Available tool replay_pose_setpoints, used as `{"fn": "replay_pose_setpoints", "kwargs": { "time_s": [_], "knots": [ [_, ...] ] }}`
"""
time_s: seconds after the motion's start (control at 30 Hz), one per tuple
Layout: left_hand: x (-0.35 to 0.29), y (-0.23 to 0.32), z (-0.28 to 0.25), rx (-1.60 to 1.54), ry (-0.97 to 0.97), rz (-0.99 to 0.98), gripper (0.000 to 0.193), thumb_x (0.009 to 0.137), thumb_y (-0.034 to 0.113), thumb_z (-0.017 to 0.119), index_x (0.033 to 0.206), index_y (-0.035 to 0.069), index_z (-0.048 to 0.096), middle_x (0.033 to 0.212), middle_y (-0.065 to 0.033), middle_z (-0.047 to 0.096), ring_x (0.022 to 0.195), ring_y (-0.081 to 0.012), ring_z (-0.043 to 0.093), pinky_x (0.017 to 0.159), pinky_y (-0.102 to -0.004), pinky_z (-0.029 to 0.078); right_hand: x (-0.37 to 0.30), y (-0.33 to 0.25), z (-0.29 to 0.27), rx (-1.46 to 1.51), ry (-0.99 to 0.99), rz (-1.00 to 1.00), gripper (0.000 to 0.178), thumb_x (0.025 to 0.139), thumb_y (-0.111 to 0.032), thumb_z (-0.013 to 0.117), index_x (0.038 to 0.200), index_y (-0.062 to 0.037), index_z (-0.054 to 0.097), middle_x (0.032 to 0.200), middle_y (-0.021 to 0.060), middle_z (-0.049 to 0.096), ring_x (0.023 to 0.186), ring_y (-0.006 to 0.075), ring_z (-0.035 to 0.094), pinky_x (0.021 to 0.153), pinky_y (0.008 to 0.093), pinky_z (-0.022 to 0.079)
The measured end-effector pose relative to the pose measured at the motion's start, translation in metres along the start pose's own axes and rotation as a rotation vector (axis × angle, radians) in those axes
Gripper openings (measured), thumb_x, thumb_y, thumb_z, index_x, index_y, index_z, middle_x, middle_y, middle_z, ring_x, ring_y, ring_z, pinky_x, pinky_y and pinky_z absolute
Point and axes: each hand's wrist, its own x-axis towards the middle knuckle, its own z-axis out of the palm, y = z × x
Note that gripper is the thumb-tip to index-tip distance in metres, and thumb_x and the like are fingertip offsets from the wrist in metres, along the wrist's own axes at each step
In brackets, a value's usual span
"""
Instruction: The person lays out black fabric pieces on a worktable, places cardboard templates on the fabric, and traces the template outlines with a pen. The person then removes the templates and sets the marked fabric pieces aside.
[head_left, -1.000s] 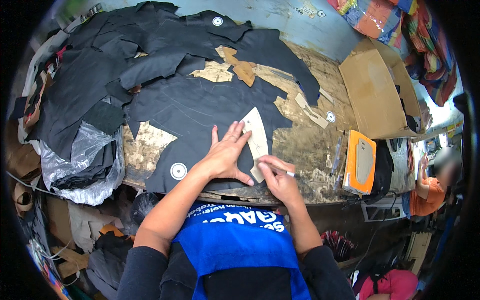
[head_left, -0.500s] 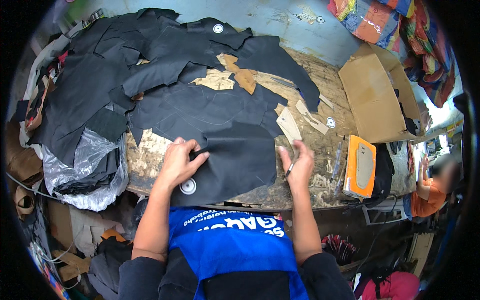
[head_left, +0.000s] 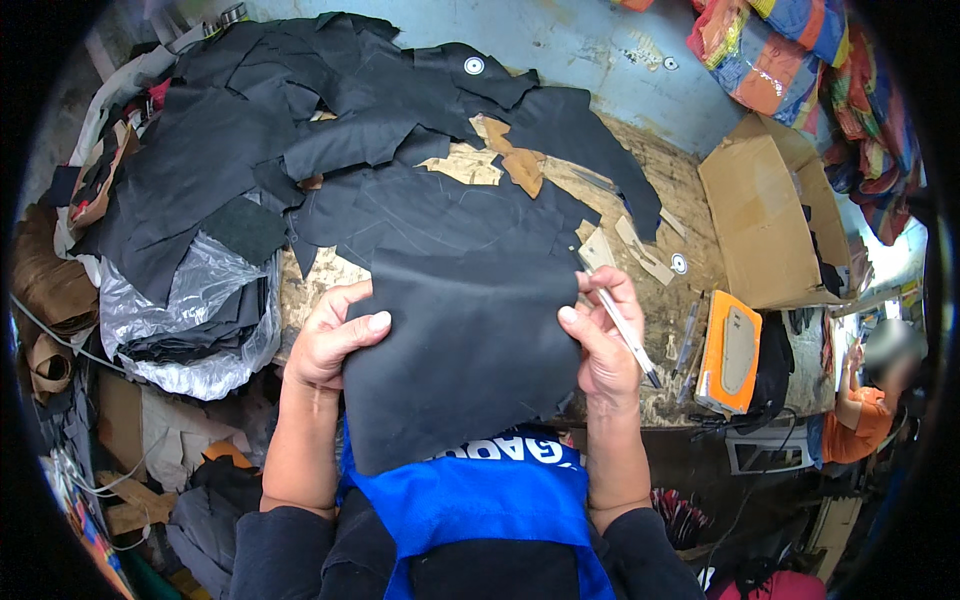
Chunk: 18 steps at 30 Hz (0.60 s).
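A piece of black leather-like sheet [head_left: 460, 350] is raised in front of me, over the near edge of the bench and my blue apron [head_left: 480, 500]. My left hand [head_left: 335, 335] pinches its left edge, thumb on top. At its right edge my right hand [head_left: 606, 345] grips the sheet with thumb and fingers. A pale pen [head_left: 622, 325] also sits in that hand, slanting across its fingers. Beyond the sheet lies another black piece [head_left: 440, 210] with thin drawn outlines. Just past my right hand is a pale card pattern [head_left: 597, 248].
Black sheets [head_left: 240, 120] are heaped at the far left, above a clear plastic bag [head_left: 190, 330] of dark pieces. Right of the worn wooden bench [head_left: 660, 170] are more patterns [head_left: 643, 255], an orange pad [head_left: 714, 365] and a cardboard box [head_left: 745, 230]. A person [head_left: 865, 420] sits farther right.
The black sheet has come up off the bench and nearer to me. My right hand has moved onto its right edge, the pen still in it. The view has shifted slightly.
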Motion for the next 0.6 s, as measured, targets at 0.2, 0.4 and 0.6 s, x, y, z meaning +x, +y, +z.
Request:
{"fn": "replay_pose_setpoints", "kwargs": {
  "time_s": [0.2,0.4,0.6],
  "knots": [
    [-0.009,0.013,0.009,0.086,0.032,-0.017,0.056,0.074,0.009,0.065,0.125,-0.008,0.048,0.114,-0.0158,0.06,0.099,-0.0216,0.061,0.088,-0.0308,0.047,-0.007,-0.024,0.02,-0.126,-0.063,-0.174,0.047,0.075,0.014,0.06,0.114,-0.0034,0.041,0.122,0.0187,0.051,0.1,0.0213,0.062,0.083,0.0285,0.051],
    [-0.013,0.019,0.014,0.191,-0.044,0.028,0.061,0.075,0.008,0.064,0.13,-0.007,0.044,0.126,-0.0131,0.053,0.117,-0.0214,0.05,0.098,-0.0299,0.038,-0.014,-0.028,0.024,-0.176,-0.121,-0.213,0.047,0.075,0.015,0.058,0.115,-0.0034,0.041,0.13,0.0216,0.047,0.1,0.0195,0.062,0.076,0.0237,0.049],
    [-0.012,0.016,0.001,0.688,-0.14,-0.08,0.044,0.085,0.007,0.059,0.126,-0.004,0.049,0.121,-0.0089,0.056,0.111,-0.0142,0.05,0.095,-0.0278,0.038,-0.027,-0.012,0.002,-0.273,0.012,-0.111,0.038,0.075,0.016,0.057,0.108,-0.0028,0.049,0.118,0.015,0.056,0.077,0.005,0.055,0.064,0.0171,0.044]
  ]
}}
